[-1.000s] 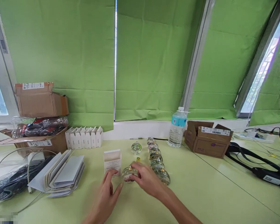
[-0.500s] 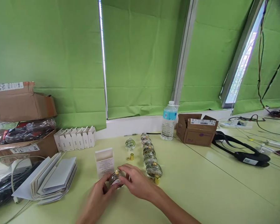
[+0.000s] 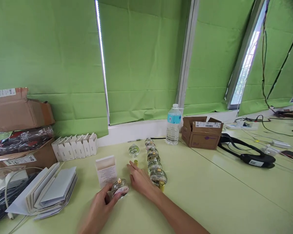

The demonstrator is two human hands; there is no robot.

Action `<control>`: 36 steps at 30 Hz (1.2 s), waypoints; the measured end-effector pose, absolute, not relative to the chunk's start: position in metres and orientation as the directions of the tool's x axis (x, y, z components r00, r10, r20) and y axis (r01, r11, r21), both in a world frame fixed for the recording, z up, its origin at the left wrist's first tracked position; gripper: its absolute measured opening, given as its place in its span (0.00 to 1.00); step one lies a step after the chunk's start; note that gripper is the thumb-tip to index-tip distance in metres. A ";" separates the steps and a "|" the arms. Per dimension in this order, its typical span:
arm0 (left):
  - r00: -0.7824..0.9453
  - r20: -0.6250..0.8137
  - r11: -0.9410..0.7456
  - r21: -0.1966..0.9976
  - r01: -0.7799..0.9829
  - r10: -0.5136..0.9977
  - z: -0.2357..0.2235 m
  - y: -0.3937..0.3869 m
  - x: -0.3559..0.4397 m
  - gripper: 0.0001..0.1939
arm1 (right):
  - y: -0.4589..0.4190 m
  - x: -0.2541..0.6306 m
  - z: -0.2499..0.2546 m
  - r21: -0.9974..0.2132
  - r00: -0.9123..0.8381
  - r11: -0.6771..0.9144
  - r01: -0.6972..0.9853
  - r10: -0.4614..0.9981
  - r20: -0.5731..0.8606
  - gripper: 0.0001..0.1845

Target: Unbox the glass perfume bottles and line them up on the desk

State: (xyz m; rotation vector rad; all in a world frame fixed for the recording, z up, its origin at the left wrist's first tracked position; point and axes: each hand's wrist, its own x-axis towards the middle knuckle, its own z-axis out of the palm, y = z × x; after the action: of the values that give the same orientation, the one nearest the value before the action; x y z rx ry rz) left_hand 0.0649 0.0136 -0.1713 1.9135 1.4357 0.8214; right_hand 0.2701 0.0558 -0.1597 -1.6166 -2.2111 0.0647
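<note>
My left hand [image 3: 101, 203] grips a round glass perfume bottle [image 3: 120, 188] by its left side; it stands on the table with a gold nozzle on top and a pinkish label. Beyond it, my right hand [image 3: 140, 180] reaches forward with fingers stretched to the table, close to a gold cap [image 3: 136, 162]. Whatever lies under those fingertips is hidden. An open white carton [image 3: 106, 172] stands just behind the held bottle. To the right runs a row of several similar bottles [image 3: 154, 165], with another gold cap [image 3: 161, 186] at its near end. One more bottle [image 3: 133, 149] stands apart farther back.
Several small white boxes [image 3: 74, 148] line the back left, behind a stack of folded white cartons [image 3: 56, 191]. Brown boxes [image 3: 19, 110] are piled far left. A water bottle [image 3: 174, 125], an open cardboard box [image 3: 202, 135] and a black headset [image 3: 251, 157] stand toward the right.
My right hand has left the bottle's nozzle and moved forward to the table by the gold cap. My left hand still grips the bottle. The view has shifted slightly.
</note>
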 end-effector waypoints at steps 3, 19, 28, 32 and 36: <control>0.231 0.117 -0.236 0.764 0.601 0.966 -0.167 0.012 0.066 0.22 | 0.054 0.270 -0.160 -0.221 -0.283 0.347 0.912 0.919 0.275 0.18; 0.202 0.107 -0.211 0.761 0.613 0.974 -0.153 0.005 0.068 0.22 | 0.050 0.269 -0.161 -0.126 -0.274 0.307 0.943 0.935 0.226 0.19; 0.221 0.141 -0.249 0.761 0.599 0.965 -0.156 0.006 0.067 0.18 | 0.034 0.262 -0.141 -0.360 -0.232 0.426 0.830 0.851 0.472 0.13; 0.215 0.164 -0.263 0.756 0.599 0.963 -0.158 0.007 0.068 0.16 | 0.016 0.252 -0.127 -0.567 -0.155 0.576 0.589 0.769 0.621 0.11; 0.223 0.171 -0.273 0.755 0.596 0.960 -0.157 0.007 0.069 0.14 | 0.009 0.242 -0.122 -0.559 -0.183 0.646 0.519 0.723 0.666 0.10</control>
State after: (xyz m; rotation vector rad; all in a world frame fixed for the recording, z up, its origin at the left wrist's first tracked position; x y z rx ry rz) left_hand 0.0688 0.0066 -0.1566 1.9547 1.4279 0.8651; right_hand 0.2417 0.0091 -0.1224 -0.9891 -1.8487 0.2514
